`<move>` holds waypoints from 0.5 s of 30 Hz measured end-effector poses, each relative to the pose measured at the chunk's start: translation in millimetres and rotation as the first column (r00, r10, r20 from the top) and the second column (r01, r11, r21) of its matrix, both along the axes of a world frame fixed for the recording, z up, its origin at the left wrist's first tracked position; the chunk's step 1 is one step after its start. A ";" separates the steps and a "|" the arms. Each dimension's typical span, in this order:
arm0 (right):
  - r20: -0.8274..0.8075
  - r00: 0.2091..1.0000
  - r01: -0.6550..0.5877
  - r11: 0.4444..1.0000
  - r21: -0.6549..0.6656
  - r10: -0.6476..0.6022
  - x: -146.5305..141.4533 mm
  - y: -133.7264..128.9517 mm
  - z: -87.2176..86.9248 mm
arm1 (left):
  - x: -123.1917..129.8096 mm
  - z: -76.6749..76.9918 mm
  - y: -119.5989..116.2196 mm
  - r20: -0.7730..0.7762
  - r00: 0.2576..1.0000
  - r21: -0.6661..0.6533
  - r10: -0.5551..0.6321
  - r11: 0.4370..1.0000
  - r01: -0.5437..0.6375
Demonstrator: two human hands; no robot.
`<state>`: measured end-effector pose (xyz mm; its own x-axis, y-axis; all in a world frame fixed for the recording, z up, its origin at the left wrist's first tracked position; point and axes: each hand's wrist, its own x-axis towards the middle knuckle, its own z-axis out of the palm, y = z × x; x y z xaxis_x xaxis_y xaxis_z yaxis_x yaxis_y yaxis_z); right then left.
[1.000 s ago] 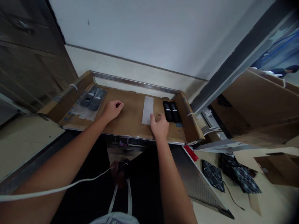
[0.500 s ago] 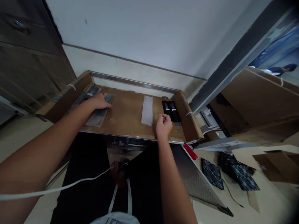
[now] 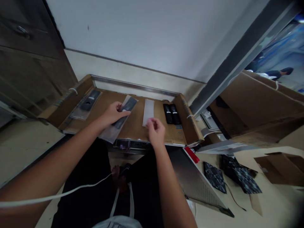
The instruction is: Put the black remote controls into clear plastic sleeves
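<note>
My left hand point(image 3: 116, 113) is closed on a clear plastic bag point(image 3: 109, 134) with a dark, flat, elongated item inside that bears a small white label. The bag is tilted over the cardboard-lined tray point(image 3: 133, 126). Over the near end of a flat whitish sleeve or strip point(image 3: 148, 109) is my right hand point(image 3: 156, 129), its fingers pinched together. Whether it grips the strip is not clear. Another bagged dark item point(image 3: 89, 103) lies at the tray's left. Two black elongated items point(image 3: 172, 114) with white labels lie side by side at the right.
Raised cardboard walls point(image 3: 187, 117) bound the tray's sides, with a pale wall panel point(image 3: 133, 34) behind. A white cable point(image 3: 78, 189) crosses over my left forearm. Cardboard boxes point(image 3: 263, 107) and dark patterned pieces point(image 3: 215, 177) are at the right. Another person point(image 3: 277, 73) is far off.
My left hand has lifted the bagged item from the left pile and carried it right. My right hand has shifted left, from beside the black items to the whitish strip's near end.
</note>
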<state>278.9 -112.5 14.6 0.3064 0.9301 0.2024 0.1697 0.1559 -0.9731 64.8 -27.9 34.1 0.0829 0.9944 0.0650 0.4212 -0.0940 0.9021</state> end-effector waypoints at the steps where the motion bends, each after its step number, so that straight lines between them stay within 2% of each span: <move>1: -0.089 0.982 -0.168 0.985 -0.037 0.164 -11.9 -2.3 5.1 | 11.7 5.1 -10.3 0.080 0.997 0.019 -0.012 1.000 0.010; 3: -0.226 0.886 -0.430 0.900 -0.069 0.405 -32.4 -4.5 14.7 | 32.8 17.1 -24.8 0.184 0.982 0.081 -0.036 0.997 0.022; 5: -0.306 0.822 -0.524 0.848 -0.080 0.479 -43.5 -4.2 21.8 | 46.4 30.6 -30.3 0.209 0.977 0.150 -0.050 0.989 0.018; 7: -0.342 0.822 -0.510 0.856 -0.085 0.456 -43.8 -3.0 25.8 | 50.6 45.0 -28.1 0.189 0.981 0.198 -0.045 0.980 0.007; 11: -0.335 0.834 -0.494 0.864 -0.099 0.438 -28.7 -2.1 28.8 | 40.7 71.9 -15.1 0.123 0.992 0.247 -0.037 0.969 0.005; 15: -0.284 0.836 -0.517 0.847 -0.123 0.469 -22.0 0.0 29.8 | 31.0 87.3 -7.7 0.025 0.998 0.311 -0.052 0.949 0.042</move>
<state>256.8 -112.5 44.3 -0.1873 0.9823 -0.0089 -0.1164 -0.0312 -0.9927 95.8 -35.6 121.4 0.1217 0.9196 0.3734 0.3804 -0.3907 0.8382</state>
